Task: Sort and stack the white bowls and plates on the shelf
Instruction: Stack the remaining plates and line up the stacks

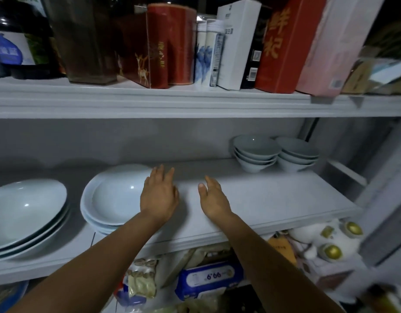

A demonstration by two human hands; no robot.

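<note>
Both your hands were open and held nothing over the middle shelf.

Your left hand lay palm down with fingers straight and slightly spread, over the 3 o'clock rim of a stack of three deep plates; whether it touched the rim could not be told. Your right hand hovered just beside it at 3 o'clock, thumb apart, above bare shelf. At 9 o'clock of the plates stood one stack of three large bowls. At 2 o'clock from your hands, well apart, sat two stacks of small bowls, the left stack touching the right stack, three or four in each. Both forearms reached forward, nearly parallel.
</note>
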